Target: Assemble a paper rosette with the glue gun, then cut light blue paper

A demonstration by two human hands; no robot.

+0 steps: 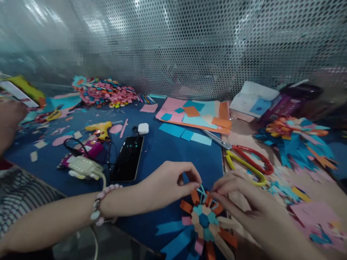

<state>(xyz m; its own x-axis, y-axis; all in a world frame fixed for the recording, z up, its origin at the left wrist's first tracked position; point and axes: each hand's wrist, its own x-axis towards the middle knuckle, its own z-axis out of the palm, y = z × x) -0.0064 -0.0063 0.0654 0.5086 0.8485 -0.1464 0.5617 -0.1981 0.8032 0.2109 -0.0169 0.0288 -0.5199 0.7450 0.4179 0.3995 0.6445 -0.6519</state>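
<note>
A layered paper flower (214, 231), with a blue centre, peach and light blue petals and orange and pink strips, lies low in the middle of the view. At its upper edge my left hand (173, 184) pinches a thin light blue paper strip (202, 194) between thumb and index finger. My right hand (246, 202) is closed at the flower's upper right edge, its thumb and fingers together on the paper there; exactly which piece they grip is partly hidden. Long blue paper tails (176, 236) stretch out from beneath the flower to the lower left.
Scissors (230, 146) with red and yellow handles lie beyond my right hand. Behind are paper sheets (173, 108) and a heap of paper flowers (108, 94). A phone (128, 159), yellow glue gun (100, 129) and cabled plug (84, 166) sit left. Another person's hand (11, 121) is far left.
</note>
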